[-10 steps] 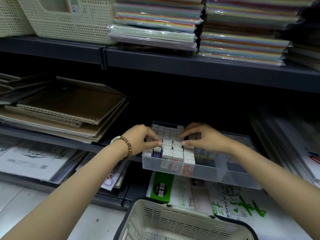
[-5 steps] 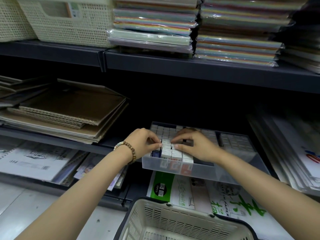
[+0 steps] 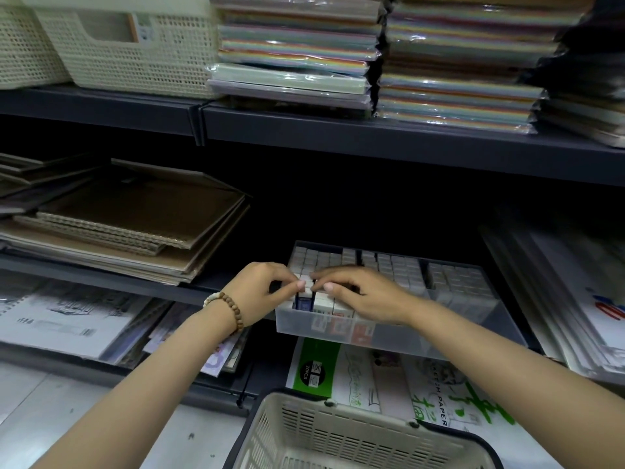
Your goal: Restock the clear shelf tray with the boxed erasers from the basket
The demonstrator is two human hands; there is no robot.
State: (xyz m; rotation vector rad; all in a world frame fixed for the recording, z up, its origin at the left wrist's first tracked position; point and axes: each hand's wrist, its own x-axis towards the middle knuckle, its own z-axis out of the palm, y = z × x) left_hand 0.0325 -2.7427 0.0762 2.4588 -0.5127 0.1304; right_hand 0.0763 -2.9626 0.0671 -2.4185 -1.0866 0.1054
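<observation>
Two hands meet at the front-left compartment of the clear tray (image 3: 422,340), which sits on the middle shelf (image 3: 67,264).

1. Left hand (image 3: 267,292): narrow, fingers curled. Thumb and fingertip pinch the top of one of the boxed erasers (image 3: 306,294) in the front rows.
2. Right hand (image 3: 358,299): fingers bent, tips resting on the box tops just at 3 o'clock of the left hand's pinch. Whether it pinches a box or only steadies the row cannot be told.
3. Boxed erasers: they stand on end in tight rows running from 12 to 6 o'clock, long axis upright as far as the blue front face shows. The compartments further toward 3 o'clock are also filled at their rear.
4. Basket (image 3: 338,434): it lies at 6 o'clock of both hands, well apart from the tray and lower. Its contents are mostly out of view.

Judgement: the step in hand is seating a box into the front row. The next box lies at 6 o'clock, and both hands are about equally near the basket. Each box should go in upright, or the row will jam.
</observation>
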